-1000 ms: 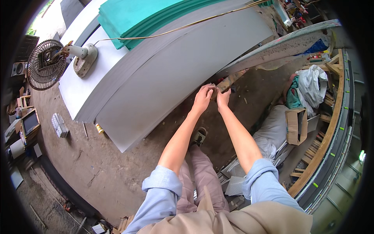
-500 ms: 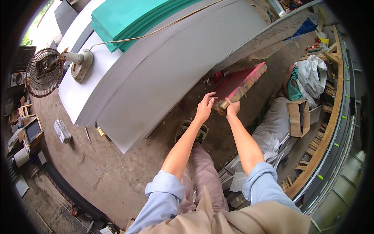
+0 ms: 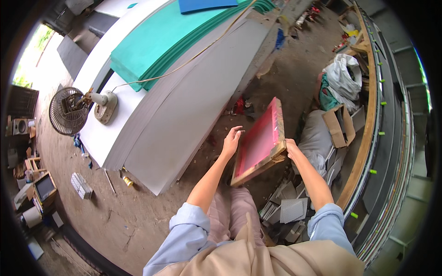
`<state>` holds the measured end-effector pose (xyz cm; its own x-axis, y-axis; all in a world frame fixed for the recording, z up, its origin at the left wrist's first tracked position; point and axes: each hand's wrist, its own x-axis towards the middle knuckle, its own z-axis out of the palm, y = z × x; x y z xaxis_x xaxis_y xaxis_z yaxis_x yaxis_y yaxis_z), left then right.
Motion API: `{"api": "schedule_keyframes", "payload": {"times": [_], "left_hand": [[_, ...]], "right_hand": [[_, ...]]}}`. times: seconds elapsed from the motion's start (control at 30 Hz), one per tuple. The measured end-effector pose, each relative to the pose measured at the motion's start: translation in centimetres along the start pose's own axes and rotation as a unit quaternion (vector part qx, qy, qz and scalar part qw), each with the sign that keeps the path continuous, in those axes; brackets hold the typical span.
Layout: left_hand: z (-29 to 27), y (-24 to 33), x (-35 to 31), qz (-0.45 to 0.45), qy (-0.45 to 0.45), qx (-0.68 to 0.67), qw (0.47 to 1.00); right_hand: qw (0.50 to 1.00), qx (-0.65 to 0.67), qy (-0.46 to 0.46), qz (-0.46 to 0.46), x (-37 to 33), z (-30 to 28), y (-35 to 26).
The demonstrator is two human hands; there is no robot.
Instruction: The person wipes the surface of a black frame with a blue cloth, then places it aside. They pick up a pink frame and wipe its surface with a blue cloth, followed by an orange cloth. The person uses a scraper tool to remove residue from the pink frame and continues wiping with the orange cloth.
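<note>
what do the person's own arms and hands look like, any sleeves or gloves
Light blue sleeves, rolled into thick folded cuffs around the elbows, leave both forearms bare. The left hand and right hand are ungloved, with no watch or bracelet visible on either wrist.

the top edge cuts off a blue sheet (image 3: 207, 5); red clutter (image 3: 239, 106) beyond the frame (image 3: 258, 141) is indistinct.

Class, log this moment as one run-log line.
right hand: grips wooden frame | left hand: empty, beside frame | frame: tilted | nearby: grey sheets, cardboard box
</note>
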<state>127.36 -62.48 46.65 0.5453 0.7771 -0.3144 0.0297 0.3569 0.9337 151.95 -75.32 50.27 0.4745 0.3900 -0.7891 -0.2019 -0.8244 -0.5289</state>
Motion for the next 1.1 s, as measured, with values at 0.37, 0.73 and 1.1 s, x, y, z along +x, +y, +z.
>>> {"api": "schedule_keyframes", "payload": {"times": [0.37,0.73,1.1], "left_hand": [[7.0,3.7,-1.8,0.096,-0.035,0.105,0.989],[4.0,17.3,-10.1,0.166,-0.065,-0.132,0.975],[-11.3,19.3,-34.9,0.19,0.195,-0.21,0.939]], "right_hand": [[0.987,-0.124,0.053,-0.084,-21.4,-1.2,2.6],[0.919,-0.268,-0.021,-0.288,-46.1,-5.2,4.1],[0.847,-0.349,-0.229,-0.329,-53.7,-0.1,4.2]]}}
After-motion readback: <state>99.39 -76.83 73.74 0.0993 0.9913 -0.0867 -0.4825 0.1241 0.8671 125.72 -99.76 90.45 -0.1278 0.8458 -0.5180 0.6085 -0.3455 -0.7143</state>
